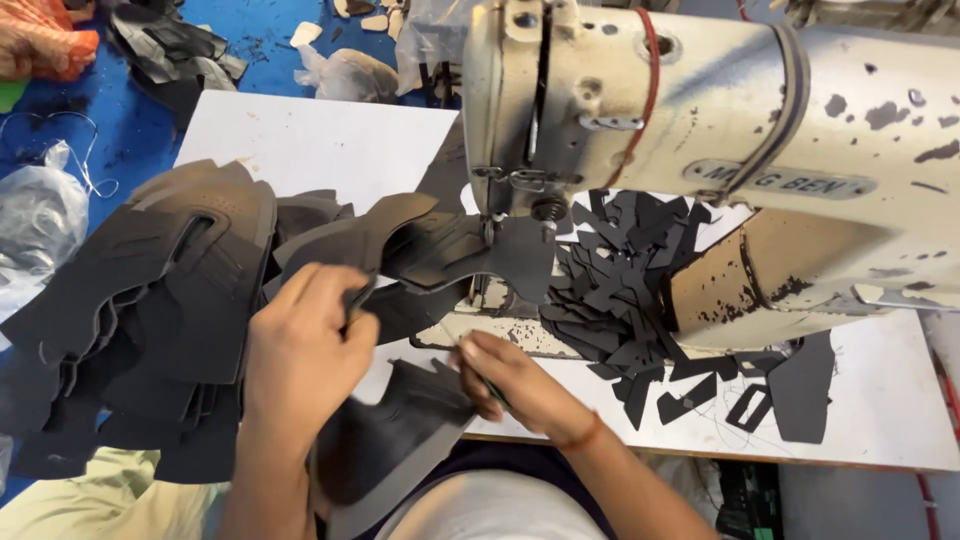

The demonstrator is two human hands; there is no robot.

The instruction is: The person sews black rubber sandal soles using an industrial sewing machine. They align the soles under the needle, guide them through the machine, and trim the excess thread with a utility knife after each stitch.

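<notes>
My left hand [305, 340] pinches a dark shoe upper piece [420, 245] whose far end lies under the needle area of a cream sewing machine [700, 130]. My right hand [505, 380] rests at the table's front edge, fingers closed on a thin green tool that is mostly hidden. Another dark upper piece [385, 440] hangs over the table edge between my two hands, below my left wrist.
A stack of dark upper pieces [150, 300] lies left on the white table [320, 140]. Several small black cut pieces [620, 270] are heaped beside the machine base. Plastic bags and scraps sit on the blue floor [250, 40] at the back left.
</notes>
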